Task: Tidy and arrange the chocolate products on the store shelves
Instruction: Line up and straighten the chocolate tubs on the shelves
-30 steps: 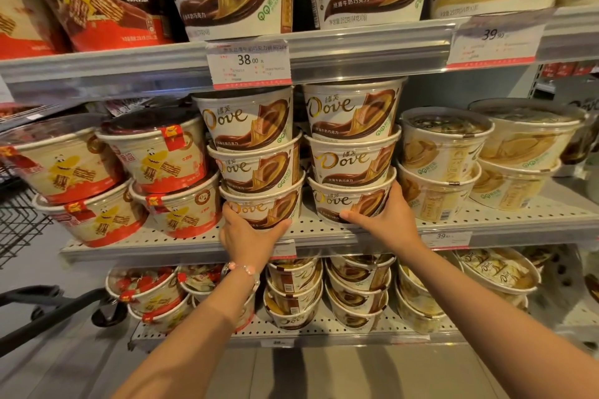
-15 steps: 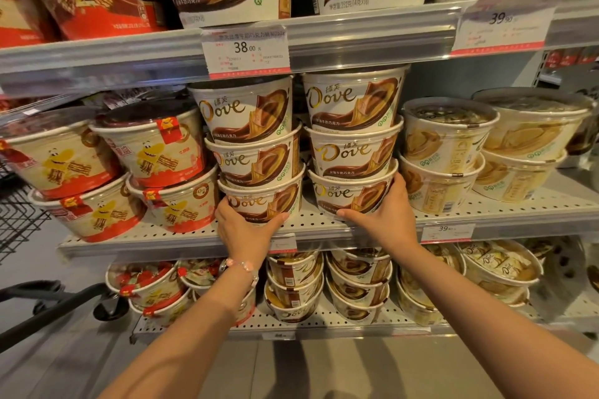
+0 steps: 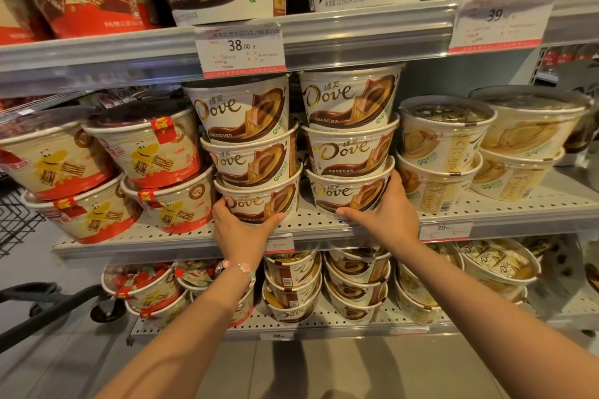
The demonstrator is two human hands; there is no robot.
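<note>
A shopper's left hand grasps the bottom tub of one chocolate stack; the right hand grasps the neighbouring stack's lowest tub on the shelf.

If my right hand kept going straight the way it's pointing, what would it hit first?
The right hand already grips the bottom Dove tub of the right stack, so it would push that tub back along the shelf. What lies behind the tub is hidden.

dove tubs: cream with brown swirl, gold lettering; wafer tubs: cream, red base band, yellow cartoon figure; right-hand tubs: pale yellow-cream; price tag: white, red lower edge
</note>
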